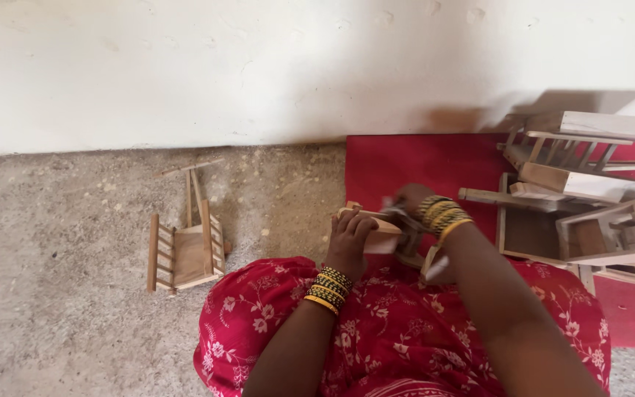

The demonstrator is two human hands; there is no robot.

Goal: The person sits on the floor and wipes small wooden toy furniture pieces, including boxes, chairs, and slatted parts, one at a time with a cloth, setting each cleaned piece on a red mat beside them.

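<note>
My left hand [349, 239] grips a small pale wooden piece [376, 229] over my lap, fingers curled over its top edge. My right hand [409, 202], blurred, is closed on something at the far end of the same piece; what it holds I cannot make out. Both wrists carry yellow and green bangles [328, 288]. My lap is covered by red cloth with a white flower print [398, 331].
A small wooden cart-like toy [185, 246] lies on the grey concrete floor [60, 242] to the left. A pile of several unfinished wooden toy frames [589, 191] sits on a red mat [420, 162] at the right. A white wall [259, 66] runs behind.
</note>
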